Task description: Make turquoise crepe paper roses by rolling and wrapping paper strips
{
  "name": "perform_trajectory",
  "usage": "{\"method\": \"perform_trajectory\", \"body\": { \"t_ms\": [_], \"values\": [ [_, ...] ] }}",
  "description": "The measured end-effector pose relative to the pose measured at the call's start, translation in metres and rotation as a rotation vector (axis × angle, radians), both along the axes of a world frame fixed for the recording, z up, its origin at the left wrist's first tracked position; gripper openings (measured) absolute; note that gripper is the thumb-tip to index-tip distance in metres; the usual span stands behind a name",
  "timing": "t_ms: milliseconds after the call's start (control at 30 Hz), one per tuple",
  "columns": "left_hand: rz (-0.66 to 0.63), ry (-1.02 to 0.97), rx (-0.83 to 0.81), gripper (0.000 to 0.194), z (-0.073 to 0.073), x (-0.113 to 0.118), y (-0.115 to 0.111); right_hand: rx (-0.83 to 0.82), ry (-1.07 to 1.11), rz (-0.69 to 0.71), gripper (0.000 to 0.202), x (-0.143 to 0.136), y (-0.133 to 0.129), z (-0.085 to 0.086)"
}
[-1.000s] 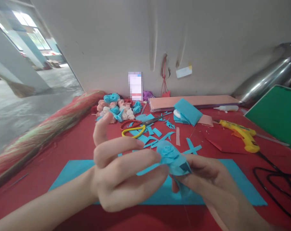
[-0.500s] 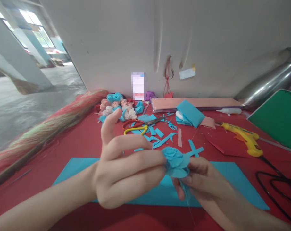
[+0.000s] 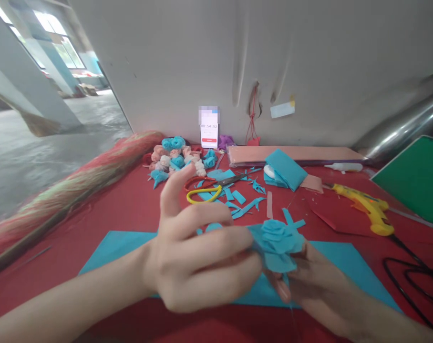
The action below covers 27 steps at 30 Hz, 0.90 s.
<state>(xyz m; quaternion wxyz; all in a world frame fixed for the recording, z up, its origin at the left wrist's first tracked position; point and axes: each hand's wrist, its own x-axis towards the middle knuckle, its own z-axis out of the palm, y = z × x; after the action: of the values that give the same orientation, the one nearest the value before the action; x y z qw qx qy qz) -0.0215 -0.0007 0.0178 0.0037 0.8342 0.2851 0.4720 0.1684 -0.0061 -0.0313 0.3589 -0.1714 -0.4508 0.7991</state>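
A blue crepe-paper flower with layered petals is held up over the blue paper sheet. My right hand pinches its base from below, and a thin thread-like line hangs beneath. My left hand has its index finger raised, while its other fingers curl closed on the flower's left edge; their tips are hidden. A bit of blue paper shows behind the left fingers. Beyond the hands lie scissors with red and yellow handles, among blue paper scraps.
Finished paper flowers are heaped at the back left near a phone. A yellow glue gun with a black cord lies at right. Folded blue paper and a white bottle are behind. A plastic-wrapped bundle runs along the left.
Both hands and the flower have shifted right in the view, and the flower appears turned a little. The background has slid slightly right too.
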Motion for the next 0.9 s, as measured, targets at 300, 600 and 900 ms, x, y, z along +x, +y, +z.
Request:
{"method": "perform_trajectory", "body": {
  "t_ms": [300,600,900],
  "values": [
    [-0.278,-0.271,-0.722,0.017,0.007,-0.001,-0.008,0.666,-0.183,-0.172,0.02,0.015,0.019,0.015],
    [-0.431,-0.161,-0.721,0.029,0.014,0.002,-0.009,1.365,-0.422,-0.31,0.021,0.023,0.018,0.026],
    [-0.43,-0.188,-0.812,0.008,0.017,0.003,-0.008,1.64,-0.538,-0.376,0.015,0.027,0.015,0.034]
  ]
}}
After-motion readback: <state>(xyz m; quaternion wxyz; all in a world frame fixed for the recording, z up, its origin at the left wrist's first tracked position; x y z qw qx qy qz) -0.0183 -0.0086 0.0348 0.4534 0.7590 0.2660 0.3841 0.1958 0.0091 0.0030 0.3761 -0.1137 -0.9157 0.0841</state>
